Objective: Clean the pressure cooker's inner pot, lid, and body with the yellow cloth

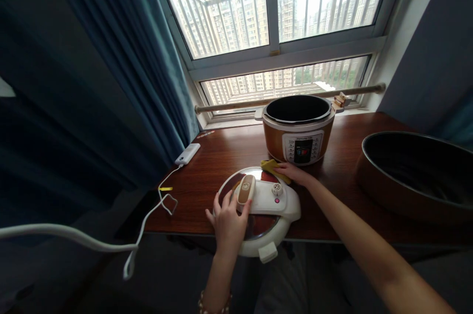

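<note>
A white pressure cooker lid (262,200) with a glass centre lies at the table's front edge, its near rim jutting past the edge. My left hand (229,220) has its fingers and thumb around the brown-topped handle (245,189) of that lid. At the lid's far right rim, my right hand (293,174) presses a yellow cloth (268,164) against it, fingers closed over the fabric. Just beyond stands the brown and white electric pressure cooker (273,137), uncovered, its dark interior showing and its control panel facing me.
A large brown pot (373,183) with a dark inside stands on the right of the table (195,195). At the left, a white power bank (187,154) has a white cable (146,218) hanging off the edge. Blue curtain (148,57) and window lie behind.
</note>
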The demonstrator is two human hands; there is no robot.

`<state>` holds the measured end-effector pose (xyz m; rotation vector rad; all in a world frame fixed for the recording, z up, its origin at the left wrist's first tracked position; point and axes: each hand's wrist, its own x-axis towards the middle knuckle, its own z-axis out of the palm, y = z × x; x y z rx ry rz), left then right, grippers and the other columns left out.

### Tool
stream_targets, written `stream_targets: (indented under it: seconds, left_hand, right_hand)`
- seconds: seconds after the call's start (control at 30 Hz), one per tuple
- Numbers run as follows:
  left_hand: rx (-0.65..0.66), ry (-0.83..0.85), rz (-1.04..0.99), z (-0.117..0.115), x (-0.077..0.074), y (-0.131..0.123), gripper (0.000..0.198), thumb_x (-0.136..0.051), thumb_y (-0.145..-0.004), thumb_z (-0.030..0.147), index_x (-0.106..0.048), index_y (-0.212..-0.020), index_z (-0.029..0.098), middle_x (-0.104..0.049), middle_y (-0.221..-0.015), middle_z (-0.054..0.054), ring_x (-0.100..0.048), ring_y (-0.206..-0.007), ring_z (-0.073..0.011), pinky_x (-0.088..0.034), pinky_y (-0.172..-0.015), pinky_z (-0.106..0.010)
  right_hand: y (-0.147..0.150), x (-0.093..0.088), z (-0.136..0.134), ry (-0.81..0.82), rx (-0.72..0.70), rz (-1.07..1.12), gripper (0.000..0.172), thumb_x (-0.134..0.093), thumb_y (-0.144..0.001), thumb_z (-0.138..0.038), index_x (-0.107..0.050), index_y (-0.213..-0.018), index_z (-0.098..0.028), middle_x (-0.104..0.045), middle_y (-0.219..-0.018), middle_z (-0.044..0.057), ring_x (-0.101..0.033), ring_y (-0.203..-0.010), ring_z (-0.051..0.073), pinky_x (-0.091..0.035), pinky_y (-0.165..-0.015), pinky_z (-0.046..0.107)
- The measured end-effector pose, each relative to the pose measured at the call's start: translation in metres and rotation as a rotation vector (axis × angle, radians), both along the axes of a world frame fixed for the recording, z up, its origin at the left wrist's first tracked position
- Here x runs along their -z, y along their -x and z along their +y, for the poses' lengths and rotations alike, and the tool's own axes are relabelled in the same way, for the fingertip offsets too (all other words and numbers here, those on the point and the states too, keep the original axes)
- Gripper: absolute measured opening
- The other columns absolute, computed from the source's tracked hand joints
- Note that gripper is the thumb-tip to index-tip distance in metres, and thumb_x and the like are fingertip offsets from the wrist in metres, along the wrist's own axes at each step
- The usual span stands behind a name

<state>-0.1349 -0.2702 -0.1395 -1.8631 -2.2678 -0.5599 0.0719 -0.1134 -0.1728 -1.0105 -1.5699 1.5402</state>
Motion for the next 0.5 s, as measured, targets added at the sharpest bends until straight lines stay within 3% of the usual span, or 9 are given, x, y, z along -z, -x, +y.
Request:
stream_targets:
  seconds: [0.13,0.27,0.37,0.43,0.5]
  left_hand:
    - [-0.008,-0.014,0.000,0.001,0.001,-0.002,0.041,-0.044,-0.084,0.047,-0.062,-0.108,0.020,-0.054,-0.126,-0.008,-0.030,-0.127,-0.0328,-0.022,-0.097,-0.065]
    - [-0.001,-0.025,-0.006,0.002,0.000,-0.004,0.038,-0.046,-0.083,0.046,-0.063,-0.105,0.019,-0.055,-0.125,-0.009,-0.031,-0.126,-0.0323,-0.023,-0.097,-0.064]
    - [-0.003,-0.027,-0.015,0.002,0.001,-0.003,0.038,-0.048,-0.083,0.046,-0.063,-0.105,0.020,-0.055,-0.125,-0.009,-0.031,-0.126,-0.0318,-0.023,-0.098,-0.063]
    - [0.007,-0.030,-0.014,0.002,0.003,-0.003,0.038,-0.047,-0.083,0.046,-0.063,-0.104,0.020,-0.055,-0.125,-0.009,-0.031,-0.126,-0.0315,-0.022,-0.098,-0.063]
    - [0.015,-0.032,-0.014,0.003,0.005,-0.002,0.038,-0.046,-0.083,0.046,-0.063,-0.104,0.020,-0.055,-0.125,-0.009,-0.032,-0.126,-0.0312,-0.022,-0.098,-0.064]
  right_hand:
    - [-0.042,0.014,-0.063,0.035,0.091,0.073,0.049,-0.059,-0.073,-0.048,-0.064,-0.105,-0.012,-0.069,-0.091,0.008,-0.062,-0.076,0.017,-0.047,-0.074,0.032]
    - [-0.055,0.034,-0.132,-0.015,0.350,0.139,0.045,-0.061,-0.073,-0.047,-0.067,-0.103,-0.014,-0.069,-0.094,0.008,-0.062,-0.085,0.021,-0.048,-0.079,0.036]
    - [-0.040,0.044,-0.174,-0.164,0.461,0.107,0.040,-0.058,-0.079,-0.041,-0.063,-0.111,-0.018,-0.064,-0.111,0.008,-0.055,-0.107,0.026,-0.040,-0.094,0.045]
    - [-0.019,0.047,-0.195,-0.312,0.476,0.043,0.035,-0.054,-0.083,-0.034,-0.061,-0.115,-0.022,-0.057,-0.122,0.007,-0.044,-0.121,0.026,-0.032,-0.102,0.047]
    - [0.006,0.047,-0.213,-0.445,0.451,-0.037,0.033,-0.050,-0.085,-0.026,-0.059,-0.116,-0.025,-0.054,-0.126,0.006,-0.039,-0.126,0.025,-0.031,-0.103,0.048]
